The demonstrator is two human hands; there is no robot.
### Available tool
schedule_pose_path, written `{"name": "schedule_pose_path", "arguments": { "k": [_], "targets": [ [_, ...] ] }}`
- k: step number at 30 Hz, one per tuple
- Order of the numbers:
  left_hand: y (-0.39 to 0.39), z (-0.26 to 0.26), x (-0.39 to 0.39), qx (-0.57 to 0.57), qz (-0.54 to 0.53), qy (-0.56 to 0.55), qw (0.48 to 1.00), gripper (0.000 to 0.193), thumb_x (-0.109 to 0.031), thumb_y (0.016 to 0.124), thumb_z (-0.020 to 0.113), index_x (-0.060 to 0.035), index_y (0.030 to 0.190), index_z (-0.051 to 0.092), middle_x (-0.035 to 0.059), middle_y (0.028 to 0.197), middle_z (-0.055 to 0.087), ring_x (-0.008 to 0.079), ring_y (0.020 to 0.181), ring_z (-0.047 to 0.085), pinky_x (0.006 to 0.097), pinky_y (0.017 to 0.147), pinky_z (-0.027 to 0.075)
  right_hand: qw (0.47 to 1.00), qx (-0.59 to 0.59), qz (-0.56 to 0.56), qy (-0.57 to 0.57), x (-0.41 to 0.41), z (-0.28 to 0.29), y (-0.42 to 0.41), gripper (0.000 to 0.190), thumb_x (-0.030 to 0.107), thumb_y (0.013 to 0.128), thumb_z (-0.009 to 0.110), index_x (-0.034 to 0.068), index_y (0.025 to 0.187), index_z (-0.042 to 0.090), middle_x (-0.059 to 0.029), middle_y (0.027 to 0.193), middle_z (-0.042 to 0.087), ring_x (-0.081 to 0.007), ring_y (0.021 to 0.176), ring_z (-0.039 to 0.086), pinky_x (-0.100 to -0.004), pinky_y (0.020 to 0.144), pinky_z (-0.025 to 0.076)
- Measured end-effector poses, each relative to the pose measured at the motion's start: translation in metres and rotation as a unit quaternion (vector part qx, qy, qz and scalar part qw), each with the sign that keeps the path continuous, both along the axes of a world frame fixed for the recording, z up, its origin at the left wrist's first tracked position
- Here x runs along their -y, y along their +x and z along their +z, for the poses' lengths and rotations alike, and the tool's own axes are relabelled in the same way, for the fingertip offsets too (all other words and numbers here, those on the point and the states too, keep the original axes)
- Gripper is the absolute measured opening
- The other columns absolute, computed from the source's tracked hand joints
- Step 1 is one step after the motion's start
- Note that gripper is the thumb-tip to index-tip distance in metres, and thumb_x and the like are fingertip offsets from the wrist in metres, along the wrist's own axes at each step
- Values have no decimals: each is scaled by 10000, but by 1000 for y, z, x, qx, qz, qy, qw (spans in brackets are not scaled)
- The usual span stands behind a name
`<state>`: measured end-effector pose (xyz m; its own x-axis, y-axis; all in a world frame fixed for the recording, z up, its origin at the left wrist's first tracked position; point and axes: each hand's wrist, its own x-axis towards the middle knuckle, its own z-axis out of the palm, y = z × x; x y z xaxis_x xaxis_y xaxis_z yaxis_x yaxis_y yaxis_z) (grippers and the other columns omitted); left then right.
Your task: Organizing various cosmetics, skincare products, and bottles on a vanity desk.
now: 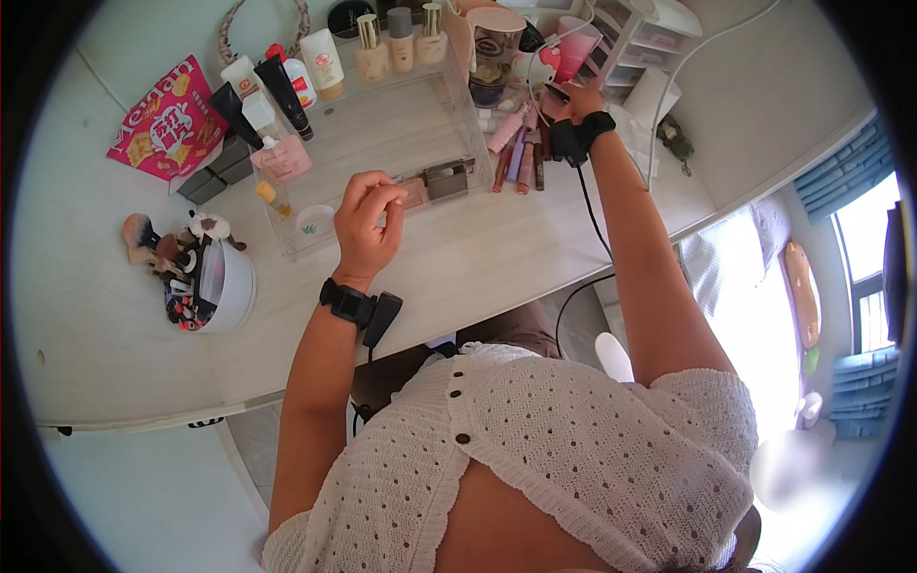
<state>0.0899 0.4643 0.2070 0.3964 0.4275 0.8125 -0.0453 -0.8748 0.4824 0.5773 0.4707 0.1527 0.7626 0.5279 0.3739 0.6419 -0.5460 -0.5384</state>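
Note:
My left hand (369,225) hovers with loosely curled fingers by the front of a clear acrylic organizer (387,107), and I see nothing in it. Right by its fingertips are a pink compact (413,193) and a dark-lidded palette (448,179) in the front slot. My right hand (584,102) reaches to the back right, among loose cosmetics. A small pink item (554,106) and a dark object (556,93) are at its fingers; whether it grips either is hard to see. Lip gloss tubes (517,154) lie in a pile just left of it. Both wrists wear black straps with cabled devices.
Foundation bottles (372,57) and squeeze tubes (283,93) stand along the organizer. At left are a brush holder (233,286) and a pink snack bag (172,122). A lidded clear canister (494,61), small drawers (645,50) and a white cable (659,107) occupy the back right.

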Motion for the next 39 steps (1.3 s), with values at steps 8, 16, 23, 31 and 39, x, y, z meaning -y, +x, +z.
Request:
{"name": "schedule_pose_path", "arguments": {
  "k": [8, 16, 23, 31, 39],
  "targets": [
    [-3, 0, 1, 0, 9, 10, 1000, 152, 110, 771, 586, -14, 850, 622, 70, 918, 544, 142, 726, 553, 226, 591, 486, 985, 18, 143, 94, 19, 17, -11, 549, 304, 790, 670, -8, 1223, 541, -214, 1208, 572, -296, 1082, 585, -368, 915, 458],
    [-9, -6, 0, -16, 23, 12, 1000, 131, 87, 778, 589, -25, 836, 625, 68, 918, 547, 142, 711, 562, 233, 595, 497, 955, -89, 241, 150, 48, 83, -127, 361, 217, 834, 647, 72, 1163, 620, -120, 1043, 667, -212, 960, 629, -314, 831, 483],
    [-9, 2, -3, 30, 116, -35, 992, 135, 37, 759, 601, -67, 844, 617, 56, 912, 567, 185, 702, 605, 274, 592, 480, 887, -16, 462, 4, 70, 96, -244, 271, 124, 851, 631, 76, 1118, 622, -64, 1038, 641, -191, 892, 620, -308, 792, 495],
    [-12, -3, -7, -265, 246, -8, 932, 193, -150, 790, 677, -88, 941, 574, 46, 797, 603, 258, 801, 578, 386, 679, 461, 895, 186, 396, -91, 82, 76, -277, 357, 149, 782, 688, 132, 1127, 597, -47, 1058, 588, -278, 982, 586, -394, 755, 497],
    [-11, -10, -7, -268, 232, 46, 934, 331, -150, 766, 706, -70, 1051, 558, 65, 855, 639, 273, 818, 590, 398, 768, 439, 894, 176, 407, -70, 85, 74, -282, 313, 114, 732, 710, 130, 1021, 591, -25, 1028, 591, -257, 988, 576, -405, 799, 474]
  ]
}}
